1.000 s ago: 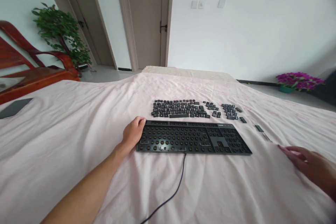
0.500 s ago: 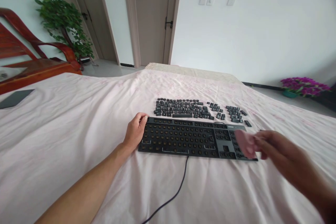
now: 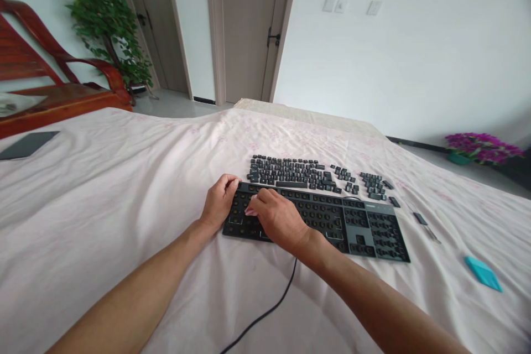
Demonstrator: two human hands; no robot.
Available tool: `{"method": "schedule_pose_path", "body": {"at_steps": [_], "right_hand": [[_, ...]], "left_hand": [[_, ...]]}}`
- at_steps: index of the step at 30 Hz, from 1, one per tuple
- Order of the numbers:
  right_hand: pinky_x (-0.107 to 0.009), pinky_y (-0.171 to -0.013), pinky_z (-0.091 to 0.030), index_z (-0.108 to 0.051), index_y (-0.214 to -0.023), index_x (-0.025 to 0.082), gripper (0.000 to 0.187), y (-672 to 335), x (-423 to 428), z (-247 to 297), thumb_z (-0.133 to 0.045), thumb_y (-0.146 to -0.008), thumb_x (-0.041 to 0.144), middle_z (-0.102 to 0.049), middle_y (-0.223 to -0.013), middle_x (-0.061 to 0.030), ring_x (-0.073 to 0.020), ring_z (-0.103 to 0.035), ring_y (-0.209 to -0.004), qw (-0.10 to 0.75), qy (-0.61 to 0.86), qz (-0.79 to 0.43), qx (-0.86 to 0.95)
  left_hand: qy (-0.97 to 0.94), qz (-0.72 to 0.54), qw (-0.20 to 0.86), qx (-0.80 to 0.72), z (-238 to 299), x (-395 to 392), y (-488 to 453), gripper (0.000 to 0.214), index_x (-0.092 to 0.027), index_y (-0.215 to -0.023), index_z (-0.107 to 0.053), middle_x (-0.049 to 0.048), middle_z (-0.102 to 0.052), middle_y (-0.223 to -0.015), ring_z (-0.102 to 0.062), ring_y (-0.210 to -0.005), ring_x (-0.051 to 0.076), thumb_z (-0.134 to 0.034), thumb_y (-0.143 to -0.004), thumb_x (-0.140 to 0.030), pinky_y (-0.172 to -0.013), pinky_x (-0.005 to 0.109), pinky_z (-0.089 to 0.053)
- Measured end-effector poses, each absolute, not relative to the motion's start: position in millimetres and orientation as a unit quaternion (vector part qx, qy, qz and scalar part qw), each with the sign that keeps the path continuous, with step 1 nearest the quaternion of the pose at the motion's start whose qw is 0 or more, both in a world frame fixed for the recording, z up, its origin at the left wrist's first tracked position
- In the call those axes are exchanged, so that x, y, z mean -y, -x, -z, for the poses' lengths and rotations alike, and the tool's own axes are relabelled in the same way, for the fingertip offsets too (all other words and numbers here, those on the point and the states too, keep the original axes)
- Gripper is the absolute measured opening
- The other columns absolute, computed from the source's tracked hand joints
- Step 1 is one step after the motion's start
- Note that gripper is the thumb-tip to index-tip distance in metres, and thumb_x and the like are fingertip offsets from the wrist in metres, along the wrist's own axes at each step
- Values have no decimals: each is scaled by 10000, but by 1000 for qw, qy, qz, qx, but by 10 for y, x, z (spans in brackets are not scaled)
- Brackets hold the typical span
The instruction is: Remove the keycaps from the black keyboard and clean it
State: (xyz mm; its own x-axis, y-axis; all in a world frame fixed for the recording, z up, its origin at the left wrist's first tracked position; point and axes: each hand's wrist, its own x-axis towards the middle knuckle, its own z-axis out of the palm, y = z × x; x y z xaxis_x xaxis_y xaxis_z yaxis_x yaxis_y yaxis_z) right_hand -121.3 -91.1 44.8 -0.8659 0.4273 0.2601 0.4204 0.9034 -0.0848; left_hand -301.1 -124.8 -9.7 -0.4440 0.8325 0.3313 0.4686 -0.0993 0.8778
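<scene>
A black keyboard (image 3: 352,221) with its keycaps off lies on a pale pink bedsheet (image 3: 103,199). My left hand (image 3: 222,202) has its fingers curled over the keyboard's far left end and holds it. My right hand (image 3: 276,218) rests on the keyboard's left part, fingers closed round a small pink object (image 3: 250,211) that only peeks out at the fingertips. The removed keycaps (image 3: 294,171) are laid out in rows just behind the keyboard, with smaller groups (image 3: 373,183) to the right.
The keyboard's cable (image 3: 265,312) runs toward me. A teal object (image 3: 483,274) and a few loose dark pieces (image 3: 420,218) lie at the right. A dark flat slab (image 3: 27,145) sits far left, near a wooden chair (image 3: 62,94). Beyond stand a plant (image 3: 112,33) and a door (image 3: 249,27).
My right hand picked up the pink object at the right, carried it leftward across the keyboard, and now rests on the keyboard's left part. The left hand stayed at the keyboard's end.
</scene>
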Motion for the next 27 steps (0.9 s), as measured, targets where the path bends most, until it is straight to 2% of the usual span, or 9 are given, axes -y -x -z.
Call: {"method": "schedule_pose_path", "body": {"at_steps": [4,8,9,11,13,16,18,21,27], "right_hand": [[-267,-734,-454,-647,-939,187,201,689,865,-502,-470,-920,95,-597,-920,-59,-178,-575,-883,90,254,-19,963],[-271,-644,-435,-664,-804,195,220,117,751,-722,-512,-852,44,-600,-833,-51,-182,-610,-776,3,378,-15,926],[-276,-645,-439,-669,-804,189,211,63,735,-792,-508,-872,71,-601,-823,-58,-184,-613,-761,9,401,-13,916],[-277,-681,-459,-681,-919,193,197,114,739,-908,-488,-928,154,-612,-858,-61,-172,-616,-766,70,387,-43,918],[-256,-746,-477,-670,-1047,223,237,355,780,-954,-457,-958,169,-625,-922,-47,-144,-618,-812,140,297,-117,937],[-238,-774,-479,-666,-1069,222,260,873,849,-868,-431,-975,162,-626,-927,-36,-124,-608,-819,212,231,-152,937],[-250,-797,-471,-683,-1008,205,232,1157,863,-759,-454,-976,200,-618,-929,-49,-141,-599,-859,208,234,-117,942],[-263,-778,-460,-695,-953,219,214,1310,845,-635,-483,-959,196,-603,-901,-46,-163,-585,-865,152,236,-59,958],[-245,-744,-438,-681,-1031,254,255,745,787,-647,-484,-925,133,-609,-942,-34,-150,-592,-864,80,270,-34,959]], "left_hand": [[-497,-548,158,-654,100,1243,3015,265,-202,-935,-624,24,-681,-924,-620,-867,181,-458,-910,-406,-811,282,-458],[-492,-549,159,-656,81,1245,3005,264,-203,-923,-631,23,-688,-920,-622,-864,181,-456,-903,-399,-822,282,-456],[-491,-551,160,-656,75,1247,3001,266,-203,-919,-632,23,-689,-915,-621,-858,181,-452,-902,-398,-817,281,-457],[-489,-554,164,-653,66,1250,2992,270,-202,-913,-631,21,-686,-901,-620,-850,181,-447,-902,-400,-806,280,-461],[-486,-553,172,-654,62,1252,2987,277,-202,-908,-627,18,-683,-886,-619,-835,180,-439,-905,-406,-789,282,-465],[-482,-550,176,-660,65,1250,2988,287,-202,-898,-622,16,-682,-870,-621,-812,181,-430,-909,-415,-770,289,-468],[-484,-552,169,-657,68,1249,2991,291,-201,-895,-621,16,-679,-868,-621,-809,181,-434,-909,-424,-773,291,-466],[-487,-561,168,-648,67,1252,2988,295,-199,-898,-621,16,-672,-858,-618,-797,179,-446,-905,-437,-762,287,-470],[-485,-565,159,-648,58,1256,2984,268,-200,-901,-631,21,-684,-880,-619,-825,181,-466,-897,-411,-782,280,-467]]}}
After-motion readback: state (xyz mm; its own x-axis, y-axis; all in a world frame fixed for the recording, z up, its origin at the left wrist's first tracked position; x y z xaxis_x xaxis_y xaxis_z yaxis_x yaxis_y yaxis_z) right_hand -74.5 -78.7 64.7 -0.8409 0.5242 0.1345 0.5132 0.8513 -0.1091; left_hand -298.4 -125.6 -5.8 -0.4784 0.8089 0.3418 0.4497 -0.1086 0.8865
